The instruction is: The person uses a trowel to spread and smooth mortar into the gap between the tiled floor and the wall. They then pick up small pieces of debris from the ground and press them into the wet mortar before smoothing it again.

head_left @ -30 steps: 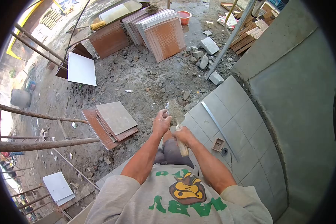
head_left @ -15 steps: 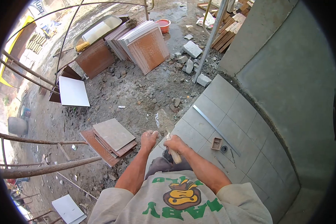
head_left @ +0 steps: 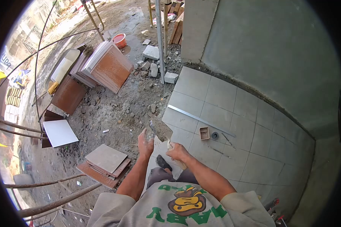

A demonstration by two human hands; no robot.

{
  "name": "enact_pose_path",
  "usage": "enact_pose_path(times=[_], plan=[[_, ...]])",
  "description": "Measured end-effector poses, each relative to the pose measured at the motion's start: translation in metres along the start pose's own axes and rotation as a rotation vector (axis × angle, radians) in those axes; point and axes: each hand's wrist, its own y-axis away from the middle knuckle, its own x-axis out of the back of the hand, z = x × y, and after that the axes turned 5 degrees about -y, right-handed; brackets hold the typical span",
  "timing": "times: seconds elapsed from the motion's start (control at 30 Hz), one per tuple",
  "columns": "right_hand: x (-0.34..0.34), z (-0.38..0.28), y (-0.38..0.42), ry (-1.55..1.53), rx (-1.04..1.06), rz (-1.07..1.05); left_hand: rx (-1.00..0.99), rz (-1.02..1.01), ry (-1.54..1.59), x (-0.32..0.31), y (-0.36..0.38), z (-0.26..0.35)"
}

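My right hand is wrapped round the wooden handle of a trowel. Its mortar-smeared blade points forward, over the edge where tiles meet dirt. My left hand is closed at the left side of the blade, grey paste on its fingers; what they pinch is not clear. On the tiled floor to the right lie a metal straightedge, a small square box, a dark round roll and two thin rod-like tools.
A short stack of tiles lies left on the dirt. Farther off stand a row of upright tiles, a white panel, broken blocks and a red bucket. Metal poles cross the left; a plastered wall bounds the right.
My view has turned right, so the scene sits farther left. My left hand has come up along the trowel blade's left side. The right hand keeps its hold on the handle.
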Motion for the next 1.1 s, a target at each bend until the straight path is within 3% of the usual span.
enact_pose_path(times=[0.03, 0.1, 0.17, 0.33, 0.4, 0.5, 0.57, 0.67, 0.77, 0.87, 0.9, 0.97, 1.1], plan=[[0.002, 0.018, 0.001, 0.231, 0.147, 0.146, 0.035, -0.115, -0.031, -0.006, 0.001, -0.002], [0.025, 0.038, 0.017, 0.254, 0.222, 0.264, 0.051, -0.244, -0.062, -0.019, 0.003, 0.008], [0.073, 0.034, 0.052, -0.192, -0.156, -0.042, 0.17, -0.383, -0.064, -0.039, 0.006, 0.036], [0.165, 0.154, 0.122, -0.432, -0.268, 0.079, 0.071, -0.499, -0.036, -0.126, 0.064, 0.138], [0.201, 0.208, 0.161, -0.548, -0.35, 0.173, 0.077, -0.575, 0.202, -0.182, 0.108, 0.182], [0.27, 0.247, 0.247, -0.65, -0.391, 0.38, -0.068, -0.908, 0.165, -0.245, 0.179, 0.281], [0.306, 0.27, 0.309, -0.764, -0.356, 0.522, -0.303, -1.085, 0.188, -0.277, 0.221, 0.347], [0.346, 0.289, 0.391, -0.989, -0.262, 0.723, -0.401, -1.225, 0.273, -0.332, 0.276, 0.427], [0.346, 0.313, 0.445, -1.233, -0.15, 0.915, -0.579, -1.387, 0.359, -0.346, 0.313, 0.503], [0.336, 0.325, 0.487, -1.453, -0.04, 1.142, -0.553, -1.581, 0.443, -0.374, 0.351, 0.55], [0.335, 0.324, 0.501, -1.46, -0.092, 1.192, -0.583, -1.625, 0.442, -0.378, 0.366, 0.558], [0.32, 0.352, 0.509, -1.517, -0.187, 1.247, -0.404, -1.764, 0.369, -0.388, 0.397, 0.573], [0.332, 0.403, 0.532, -1.636, -0.243, 1.332, -0.379, -1.978, 0.294, -0.421, 0.468, 0.595]])
